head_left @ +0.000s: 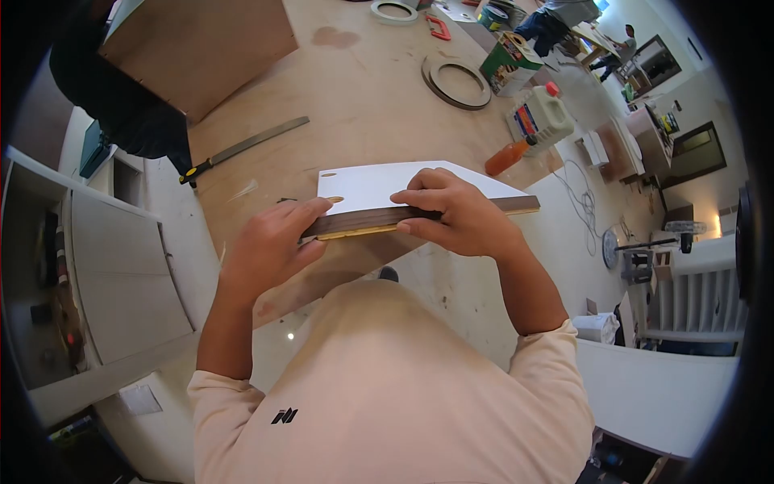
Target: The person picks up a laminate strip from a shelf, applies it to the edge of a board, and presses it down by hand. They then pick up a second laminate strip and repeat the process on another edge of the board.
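Note:
A white board (pixel 379 179) with two oval holes lies at the near edge of the wooden worktable, in front of my body. Along its near side runs a dark brown edge-banding strip (pixel 363 219), with a yellowish layer showing underneath. My left hand (pixel 270 242) grips the strip and board edge at the left end, fingers on top and thumb in front. Further right, my right hand (pixel 459 211) pinches the same edge, its fingers curled over the white face and the thumb against the strip. The strip reaches the board's right corner.
On the worktable (pixel 363 97) lie a file (pixel 254 141), a coiled roll of banding (pixel 459 85), an orange bottle (pixel 508 157), a white jug (pixel 544 117), a green tin (pixel 509 64) and a red clamp (pixel 438 28). A wooden box (pixel 201 52) stands back left. People work far right.

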Demonstrator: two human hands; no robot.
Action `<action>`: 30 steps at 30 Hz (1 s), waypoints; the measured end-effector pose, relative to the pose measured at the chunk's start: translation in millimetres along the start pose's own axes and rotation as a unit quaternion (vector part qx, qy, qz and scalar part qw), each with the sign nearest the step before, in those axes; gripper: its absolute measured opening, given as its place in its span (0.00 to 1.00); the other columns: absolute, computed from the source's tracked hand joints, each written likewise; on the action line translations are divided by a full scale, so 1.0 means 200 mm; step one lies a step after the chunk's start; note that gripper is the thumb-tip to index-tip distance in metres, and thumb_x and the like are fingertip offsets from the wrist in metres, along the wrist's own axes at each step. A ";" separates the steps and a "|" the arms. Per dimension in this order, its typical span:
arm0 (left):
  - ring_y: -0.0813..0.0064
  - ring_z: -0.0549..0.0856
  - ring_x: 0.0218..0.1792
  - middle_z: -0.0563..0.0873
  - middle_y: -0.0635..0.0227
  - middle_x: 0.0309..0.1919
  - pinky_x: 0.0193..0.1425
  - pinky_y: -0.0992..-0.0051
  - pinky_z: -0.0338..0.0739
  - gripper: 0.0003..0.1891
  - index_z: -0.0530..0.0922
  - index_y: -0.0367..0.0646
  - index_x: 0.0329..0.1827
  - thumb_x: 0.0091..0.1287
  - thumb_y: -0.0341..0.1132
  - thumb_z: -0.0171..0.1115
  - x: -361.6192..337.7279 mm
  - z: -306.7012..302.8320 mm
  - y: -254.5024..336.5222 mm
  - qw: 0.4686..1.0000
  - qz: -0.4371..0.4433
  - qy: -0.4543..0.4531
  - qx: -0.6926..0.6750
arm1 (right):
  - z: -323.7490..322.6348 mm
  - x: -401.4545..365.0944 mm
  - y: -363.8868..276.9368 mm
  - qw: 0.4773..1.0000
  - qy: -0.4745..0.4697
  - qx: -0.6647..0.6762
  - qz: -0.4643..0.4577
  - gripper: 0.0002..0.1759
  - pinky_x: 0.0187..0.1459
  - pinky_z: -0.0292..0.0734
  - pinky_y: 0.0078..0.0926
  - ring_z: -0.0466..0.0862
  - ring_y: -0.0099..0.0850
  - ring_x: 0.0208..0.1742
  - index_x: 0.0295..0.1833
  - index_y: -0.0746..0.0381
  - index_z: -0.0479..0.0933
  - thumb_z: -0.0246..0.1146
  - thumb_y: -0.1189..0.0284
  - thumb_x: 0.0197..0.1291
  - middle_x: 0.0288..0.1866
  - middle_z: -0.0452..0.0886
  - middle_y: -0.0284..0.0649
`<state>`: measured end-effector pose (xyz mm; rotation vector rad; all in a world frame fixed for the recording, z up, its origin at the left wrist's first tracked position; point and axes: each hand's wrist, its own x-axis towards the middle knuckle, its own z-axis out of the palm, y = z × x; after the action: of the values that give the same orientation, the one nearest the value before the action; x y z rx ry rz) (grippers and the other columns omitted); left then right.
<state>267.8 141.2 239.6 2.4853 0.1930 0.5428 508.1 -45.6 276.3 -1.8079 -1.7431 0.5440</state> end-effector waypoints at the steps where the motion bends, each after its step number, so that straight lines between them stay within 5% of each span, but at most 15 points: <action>1: 0.54 0.88 0.40 0.88 0.54 0.43 0.47 0.64 0.83 0.23 0.81 0.39 0.55 0.54 0.29 0.71 0.00 0.00 0.00 1.000 -0.004 0.002 -0.004 | 0.01 0.02 -0.01 1.000 -0.001 -0.006 -0.004 0.20 0.48 0.78 0.35 0.81 0.39 0.49 0.57 0.62 0.85 0.73 0.65 0.62 0.47 0.82 0.42; 13: 0.59 0.88 0.35 0.88 0.58 0.37 0.40 0.65 0.83 0.21 0.83 0.38 0.52 0.53 0.29 0.76 -0.03 0.05 -0.02 0.998 0.006 0.057 -0.011 | 0.13 0.16 -0.13 0.998 -0.037 -0.028 -0.034 0.17 0.51 0.76 0.38 0.79 0.40 0.49 0.54 0.61 0.86 0.71 0.64 0.64 0.45 0.81 0.40; 30: 0.59 0.89 0.38 0.90 0.60 0.40 0.43 0.65 0.85 0.24 0.82 0.39 0.54 0.54 0.31 0.77 -0.07 0.11 -0.05 0.993 0.002 0.104 -0.062 | 0.18 0.21 -0.17 0.998 -0.048 0.002 -0.049 0.18 0.54 0.77 0.38 0.80 0.41 0.52 0.56 0.60 0.85 0.69 0.68 0.61 0.46 0.81 0.42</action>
<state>263.3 134.8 213.3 2.3073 0.2292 0.7918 461.5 1.0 274.5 -1.7091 -1.8819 0.6014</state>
